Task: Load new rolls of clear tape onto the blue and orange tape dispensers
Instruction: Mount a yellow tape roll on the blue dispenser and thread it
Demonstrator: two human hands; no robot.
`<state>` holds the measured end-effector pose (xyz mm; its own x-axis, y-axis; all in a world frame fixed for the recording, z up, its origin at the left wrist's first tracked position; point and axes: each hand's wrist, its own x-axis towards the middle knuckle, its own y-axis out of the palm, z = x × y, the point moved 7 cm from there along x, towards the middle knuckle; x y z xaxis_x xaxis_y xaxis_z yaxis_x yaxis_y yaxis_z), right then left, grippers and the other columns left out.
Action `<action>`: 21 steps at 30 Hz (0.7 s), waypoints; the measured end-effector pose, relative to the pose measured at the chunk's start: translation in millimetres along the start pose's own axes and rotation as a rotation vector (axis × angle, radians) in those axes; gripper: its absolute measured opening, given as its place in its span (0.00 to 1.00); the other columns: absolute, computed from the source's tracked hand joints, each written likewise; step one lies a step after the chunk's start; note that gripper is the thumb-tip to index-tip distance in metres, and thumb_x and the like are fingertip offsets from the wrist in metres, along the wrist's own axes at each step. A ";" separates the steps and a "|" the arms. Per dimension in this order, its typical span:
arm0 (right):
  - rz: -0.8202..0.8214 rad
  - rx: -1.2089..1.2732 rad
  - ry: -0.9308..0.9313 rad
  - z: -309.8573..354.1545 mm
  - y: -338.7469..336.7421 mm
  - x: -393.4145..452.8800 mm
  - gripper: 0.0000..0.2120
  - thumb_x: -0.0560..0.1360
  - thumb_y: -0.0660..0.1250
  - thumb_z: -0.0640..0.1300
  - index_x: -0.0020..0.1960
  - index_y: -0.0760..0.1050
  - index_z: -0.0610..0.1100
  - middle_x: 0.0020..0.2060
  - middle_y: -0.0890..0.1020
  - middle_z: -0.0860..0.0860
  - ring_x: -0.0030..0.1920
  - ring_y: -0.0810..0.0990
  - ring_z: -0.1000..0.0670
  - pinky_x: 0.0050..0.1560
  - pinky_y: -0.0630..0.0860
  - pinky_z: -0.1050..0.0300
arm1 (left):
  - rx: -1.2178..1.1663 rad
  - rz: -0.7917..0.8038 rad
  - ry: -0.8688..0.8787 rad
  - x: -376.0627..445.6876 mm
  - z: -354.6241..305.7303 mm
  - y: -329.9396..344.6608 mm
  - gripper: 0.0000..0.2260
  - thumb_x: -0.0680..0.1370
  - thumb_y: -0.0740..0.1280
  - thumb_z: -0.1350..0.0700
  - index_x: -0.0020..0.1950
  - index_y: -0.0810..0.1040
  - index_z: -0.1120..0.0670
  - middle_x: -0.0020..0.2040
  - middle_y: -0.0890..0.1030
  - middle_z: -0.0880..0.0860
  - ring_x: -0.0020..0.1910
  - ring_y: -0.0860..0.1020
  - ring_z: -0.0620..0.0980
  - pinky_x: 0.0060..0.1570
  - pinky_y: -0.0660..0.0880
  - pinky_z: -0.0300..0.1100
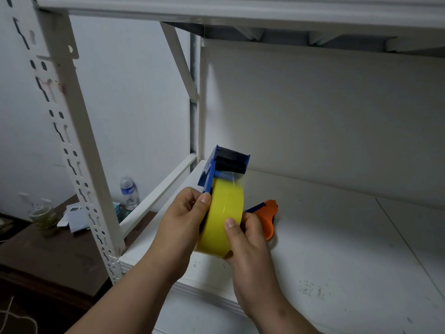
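Note:
I hold a blue tape dispenser [212, 169] upright above the white shelf board [337, 237], its black front part [231, 160] pointing away from me. A yellowish roll of tape [222, 213] sits in the dispenser. My left hand [183, 218] grips the dispenser's left side, thumb on the roll's edge. My right hand [248, 239] clasps the roll from the right, thumb pressed on its face. A strip of clear tape runs from the roll up to the black front. The orange dispenser [268, 216] lies on the shelf behind my right hand, partly hidden.
White metal shelving surrounds the hands: a perforated upright [72, 145] at left and an upper shelf [240, 10] overhead. Left of the rack, a dark table [48, 249] carries a water bottle [129, 191], a glass jar [44, 214] and papers [74, 219].

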<state>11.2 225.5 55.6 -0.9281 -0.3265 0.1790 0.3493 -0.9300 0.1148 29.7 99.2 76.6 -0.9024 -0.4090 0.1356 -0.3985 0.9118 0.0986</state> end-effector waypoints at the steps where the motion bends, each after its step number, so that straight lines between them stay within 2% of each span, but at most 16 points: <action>1: -0.005 0.003 0.007 -1.4 -0.5 0.5 0.15 0.68 0.64 0.63 0.50 0.74 0.56 0.45 0.81 0.56 0.49 0.82 0.49 0.52 0.79 0.38 | 0.005 0.006 -0.001 0.5 -0.3 -1.4 0.13 0.81 0.64 0.51 0.37 0.73 0.51 0.36 0.72 0.57 0.35 0.69 0.51 0.38 0.68 0.47; 3: -0.017 0.017 0.024 -3.9 -0.5 2.1 0.17 0.67 0.64 0.64 0.49 0.74 0.55 0.44 0.81 0.55 0.49 0.82 0.47 0.52 0.78 0.36 | 0.001 -0.002 -0.011 1.5 1.6 -5.3 0.14 0.81 0.65 0.54 0.35 0.73 0.50 0.36 0.74 0.57 0.36 0.70 0.52 0.40 0.68 0.50; 5: -0.026 0.062 0.058 -7.9 0.4 4.0 0.16 0.67 0.65 0.63 0.50 0.75 0.56 0.46 0.82 0.54 0.51 0.82 0.47 0.53 0.78 0.35 | -0.034 -0.028 -0.020 2.3 3.8 -8.3 0.14 0.81 0.66 0.59 0.35 0.73 0.50 0.37 0.81 0.54 0.37 0.77 0.50 0.40 0.72 0.50; 7: -0.021 0.112 0.093 -12.0 1.9 5.5 0.14 0.69 0.66 0.60 0.50 0.75 0.55 0.48 0.83 0.53 0.52 0.82 0.47 0.52 0.78 0.34 | -0.057 -0.058 -0.029 2.8 4.9 -10.5 0.10 0.80 0.67 0.63 0.40 0.74 0.51 0.44 0.86 0.53 0.42 0.81 0.50 0.43 0.76 0.50; 9: -0.010 0.104 0.093 -11.9 2.5 5.1 0.13 0.70 0.66 0.59 0.51 0.75 0.54 0.49 0.83 0.53 0.52 0.82 0.47 0.52 0.79 0.35 | -0.094 -0.068 -0.051 3.6 6.6 -12.4 0.07 0.78 0.68 0.64 0.49 0.76 0.52 0.46 0.85 0.54 0.44 0.80 0.53 0.46 0.75 0.52; 10: 0.002 0.087 0.080 -10.5 3.2 4.6 0.13 0.70 0.66 0.59 0.51 0.75 0.54 0.49 0.83 0.53 0.52 0.82 0.47 0.52 0.79 0.35 | -0.134 -0.055 -0.077 3.8 7.4 -12.4 0.10 0.76 0.69 0.62 0.55 0.76 0.51 0.44 0.84 0.54 0.43 0.79 0.53 0.46 0.74 0.53; 12: 0.028 0.052 0.047 -7.6 5.3 3.6 0.13 0.71 0.66 0.59 0.52 0.74 0.55 0.49 0.83 0.53 0.52 0.82 0.47 0.52 0.79 0.36 | -0.164 0.006 -0.148 4.3 7.8 -11.0 0.19 0.71 0.70 0.52 0.62 0.75 0.46 0.43 0.84 0.52 0.43 0.81 0.53 0.46 0.77 0.51; 14: 0.050 0.003 0.016 -5.4 7.8 2.6 0.14 0.70 0.65 0.61 0.51 0.73 0.56 0.48 0.82 0.54 0.51 0.82 0.48 0.52 0.80 0.38 | -0.115 0.101 -0.196 4.0 3.8 -7.6 0.24 0.69 0.72 0.42 0.65 0.75 0.39 0.49 0.87 0.48 0.50 0.85 0.51 0.50 0.81 0.50; 16: 0.072 -0.054 -0.010 -5.2 10.9 1.3 0.16 0.67 0.65 0.64 0.51 0.72 0.58 0.49 0.81 0.55 0.52 0.81 0.50 0.53 0.79 0.40 | -0.062 0.184 -0.233 4.9 0.2 -5.6 0.27 0.68 0.74 0.39 0.66 0.73 0.34 0.58 0.85 0.47 0.57 0.84 0.52 0.57 0.80 0.52; 18: 0.087 -0.119 -0.050 -4.5 14.0 -1.0 0.16 0.67 0.65 0.64 0.51 0.71 0.59 0.51 0.80 0.55 0.54 0.80 0.52 0.55 0.78 0.43 | -0.046 0.218 -0.273 7.7 -0.4 -7.2 0.28 0.68 0.74 0.42 0.68 0.73 0.32 0.61 0.84 0.47 0.57 0.84 0.54 0.59 0.79 0.53; 21: 0.109 -0.188 -0.066 -8.2 17.4 -2.8 0.16 0.67 0.65 0.64 0.51 0.69 0.60 0.52 0.79 0.53 0.55 0.78 0.51 0.55 0.77 0.42 | -0.038 0.220 -0.280 12.2 2.7 -12.3 0.25 0.75 0.71 0.53 0.69 0.73 0.34 0.56 0.86 0.45 0.54 0.85 0.51 0.59 0.79 0.50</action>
<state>18.9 208.8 49.1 -0.8733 -0.4210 0.2450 0.4114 -0.9068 -0.0920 23.1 83.1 74.4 -0.9780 -0.1727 -0.1168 -0.1878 0.9730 0.1345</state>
